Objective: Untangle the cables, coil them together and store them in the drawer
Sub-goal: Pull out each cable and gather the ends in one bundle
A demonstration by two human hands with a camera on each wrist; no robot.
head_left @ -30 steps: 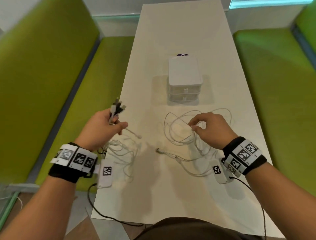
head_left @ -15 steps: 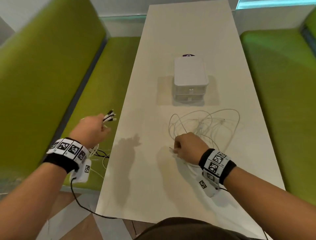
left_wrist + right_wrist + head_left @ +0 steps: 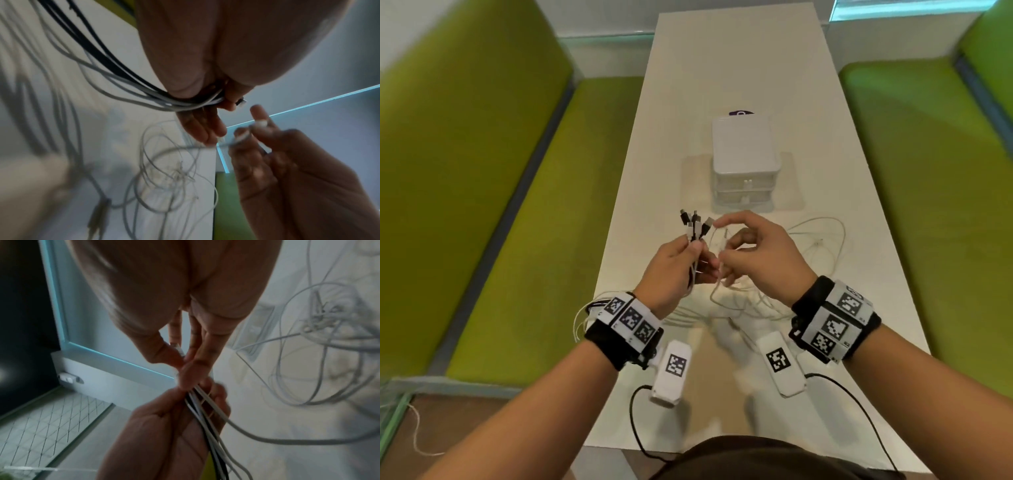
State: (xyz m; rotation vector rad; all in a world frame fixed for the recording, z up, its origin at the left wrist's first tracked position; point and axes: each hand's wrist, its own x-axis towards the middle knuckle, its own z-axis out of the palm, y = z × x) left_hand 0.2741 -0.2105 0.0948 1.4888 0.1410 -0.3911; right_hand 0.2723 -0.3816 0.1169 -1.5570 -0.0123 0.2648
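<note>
My left hand (image 3: 674, 263) grips a bundle of black and white cables (image 3: 695, 226), plug ends sticking up above the fist; the same bundle (image 3: 144, 91) runs out under the palm in the left wrist view. My right hand (image 3: 750, 250) pinches the end of a thin white cable (image 3: 724, 240) between thumb and fingers, right beside the bundle. In the right wrist view that plug end (image 3: 179, 350) sits at the fingertips, touching the left hand's cables (image 3: 205, 415). Loose white cable loops (image 3: 822, 240) lie tangled on the white table (image 3: 722, 68). A small white drawer unit (image 3: 744, 161) stands behind the hands, drawers closed.
Green benches (image 3: 551, 205) run along both sides of the table, the right one (image 3: 928, 205) close to the cable loops. A dark round object (image 3: 740, 113) peeks out behind the drawer unit. Black wrist-camera leads (image 3: 637, 428) hang over the near table edge.
My left hand swung from over the left bench back above the table with the bundle. My right hand rose from the table carrying a white cable end up to the bundle.
</note>
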